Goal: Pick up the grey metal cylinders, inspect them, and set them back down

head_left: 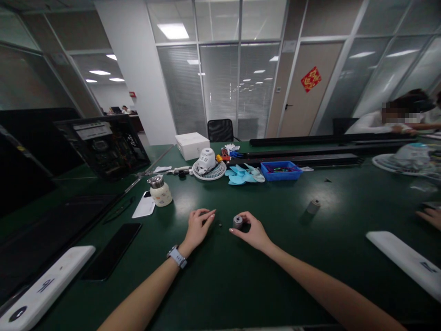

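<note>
My right hand (255, 232) curls its thumb and fingers around a small grey metal cylinder (237, 222) that looks like a motor. The cylinder stands upright at table level, with a dark spot in its top face. To its left lies a tiny round piece (220, 225), too small to name. My left hand (197, 228), with a watch on the wrist, is just beyond that piece; its fingers are stretched out to the right and hold nothing. A similar grey cylinder (313, 206) stands off to the right.
Light-blue fan blades (240, 174), a white fan base with its grille (209, 171) and a blue tray of parts (280, 172) line the far side. On the left are a jar (161, 192), a phone (113, 252) and a white panel (51, 280). Another person's hand (431, 217) is at right.
</note>
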A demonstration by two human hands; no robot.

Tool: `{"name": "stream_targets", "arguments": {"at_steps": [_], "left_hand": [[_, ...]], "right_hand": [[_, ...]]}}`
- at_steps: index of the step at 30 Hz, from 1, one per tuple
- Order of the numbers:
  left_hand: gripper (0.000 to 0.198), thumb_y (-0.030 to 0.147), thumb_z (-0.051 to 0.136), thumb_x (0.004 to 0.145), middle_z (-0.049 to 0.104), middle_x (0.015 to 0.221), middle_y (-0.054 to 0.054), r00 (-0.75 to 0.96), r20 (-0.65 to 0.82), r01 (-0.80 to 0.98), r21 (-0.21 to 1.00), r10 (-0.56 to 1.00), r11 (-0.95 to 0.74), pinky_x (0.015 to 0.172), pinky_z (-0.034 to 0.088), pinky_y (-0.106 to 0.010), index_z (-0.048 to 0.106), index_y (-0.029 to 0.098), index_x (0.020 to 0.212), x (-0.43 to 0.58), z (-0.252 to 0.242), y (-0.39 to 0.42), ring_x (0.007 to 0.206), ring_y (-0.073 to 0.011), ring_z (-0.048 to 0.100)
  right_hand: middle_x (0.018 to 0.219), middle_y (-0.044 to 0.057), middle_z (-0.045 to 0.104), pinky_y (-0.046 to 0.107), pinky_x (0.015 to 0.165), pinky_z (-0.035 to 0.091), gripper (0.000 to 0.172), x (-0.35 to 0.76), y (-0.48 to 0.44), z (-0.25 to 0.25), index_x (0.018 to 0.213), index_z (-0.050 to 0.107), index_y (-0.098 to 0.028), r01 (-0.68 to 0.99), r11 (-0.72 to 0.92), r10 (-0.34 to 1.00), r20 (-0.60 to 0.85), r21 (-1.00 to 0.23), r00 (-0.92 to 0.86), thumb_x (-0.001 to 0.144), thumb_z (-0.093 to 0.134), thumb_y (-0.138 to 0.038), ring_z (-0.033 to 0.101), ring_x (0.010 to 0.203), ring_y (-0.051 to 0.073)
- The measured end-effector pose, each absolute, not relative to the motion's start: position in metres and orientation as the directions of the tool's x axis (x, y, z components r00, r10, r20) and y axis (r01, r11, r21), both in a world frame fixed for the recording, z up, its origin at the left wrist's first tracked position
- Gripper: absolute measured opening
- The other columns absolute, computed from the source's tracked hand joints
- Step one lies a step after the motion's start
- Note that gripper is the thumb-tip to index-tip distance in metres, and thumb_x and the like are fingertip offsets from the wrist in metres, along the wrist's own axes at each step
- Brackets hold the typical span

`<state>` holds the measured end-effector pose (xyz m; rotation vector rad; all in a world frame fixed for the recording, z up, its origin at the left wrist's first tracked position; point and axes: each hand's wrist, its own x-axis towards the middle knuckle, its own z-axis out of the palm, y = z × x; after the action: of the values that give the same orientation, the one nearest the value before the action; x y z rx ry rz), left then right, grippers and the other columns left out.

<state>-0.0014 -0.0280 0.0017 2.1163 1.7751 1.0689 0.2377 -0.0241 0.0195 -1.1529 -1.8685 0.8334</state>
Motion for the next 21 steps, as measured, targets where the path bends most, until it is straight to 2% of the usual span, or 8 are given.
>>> {"name": "stream_targets", "arguments": {"at_steps": [4, 7, 10, 13, 16, 21], "left_hand": [[0.036, 0.039, 0.04, 0.096, 0.066, 0.104, -0.006, -0.052, 0.42, 0.759, 0.606, 0.906, -0.238, 0.094, 0.04, -0.042, 0.068, 0.026, 0.115, -0.002, 0.001, -0.026, 0.099, -0.0212, 0.052], [0.038, 0.041, 0.039, 0.095, 0.067, 0.102, -0.006, -0.054, 0.408, 0.76, 0.609, 0.911, -0.228, 0.092, 0.041, -0.043, 0.069, 0.025, 0.112, -0.001, 0.003, -0.027, 0.098, -0.022, 0.052], [0.038, 0.042, 0.039, 0.095, 0.067, 0.101, -0.006, -0.039, 0.398, 0.758, 0.61, 0.917, -0.232, 0.091, 0.041, -0.043, 0.069, 0.026, 0.111, -0.001, 0.004, -0.028, 0.098, -0.0222, 0.052], [0.038, 0.042, 0.038, 0.095, 0.068, 0.101, -0.005, -0.031, 0.39, 0.756, 0.612, 0.92, -0.234, 0.089, 0.041, -0.042, 0.069, 0.026, 0.11, -0.001, 0.004, -0.028, 0.096, -0.0219, 0.053], [0.038, 0.042, 0.038, 0.095, 0.068, 0.099, -0.005, -0.03, 0.403, 0.758, 0.606, 0.915, -0.242, 0.089, 0.041, -0.042, 0.07, 0.026, 0.109, -0.001, 0.004, -0.027, 0.096, -0.0223, 0.053], [0.038, 0.044, 0.039, 0.094, 0.069, 0.1, -0.005, -0.036, 0.38, 0.757, 0.614, 0.924, -0.224, 0.089, 0.041, -0.042, 0.071, 0.027, 0.107, 0.001, 0.005, -0.028, 0.096, -0.0231, 0.053]], "right_hand": [[0.101, 0.008, 0.07, 0.038, 0.088, 0.049, 0.034, 0.238, -0.016, 0.018, 0.098, 0.065, -0.019, 0.268, 0.256, 0.934, 0.166, -0.929, -0.316, 0.074, 0.068, -0.043, 0.065, 0.095, 0.021], [0.094, 0.008, 0.072, 0.04, 0.087, 0.051, 0.037, 0.244, -0.006, 0.018, 0.1, 0.067, -0.017, 0.096, 0.101, 0.93, 0.059, -0.99, -0.363, 0.08, 0.059, -0.047, 0.067, 0.092, 0.023], [0.085, 0.009, 0.073, 0.041, 0.082, 0.053, 0.042, 0.261, 0.004, 0.021, 0.099, 0.069, -0.015, 0.028, -0.024, 0.935, -0.032, -0.999, -0.354, 0.081, 0.058, -0.051, 0.069, 0.086, 0.025], [0.086, 0.01, 0.074, 0.042, 0.081, 0.054, 0.044, 0.301, 0.009, 0.024, 0.099, 0.07, -0.016, 0.051, -0.001, 0.965, -0.015, -0.999, -0.261, 0.076, 0.064, -0.052, 0.07, 0.085, 0.026], [0.088, 0.009, 0.074, 0.042, 0.079, 0.056, 0.046, 0.362, 0.009, 0.023, 0.097, 0.07, -0.018, 0.146, 0.093, 0.995, 0.087, -0.985, -0.047, 0.066, 0.072, -0.052, 0.07, 0.085, 0.027], [0.081, 0.01, 0.074, 0.037, 0.07, 0.058, 0.059, 0.457, 0.003, 0.006, 0.094, 0.067, -0.017, 0.335, 0.122, 0.916, 0.236, -0.934, 0.324, 0.053, 0.078, -0.057, 0.071, 0.075, 0.025]]}}
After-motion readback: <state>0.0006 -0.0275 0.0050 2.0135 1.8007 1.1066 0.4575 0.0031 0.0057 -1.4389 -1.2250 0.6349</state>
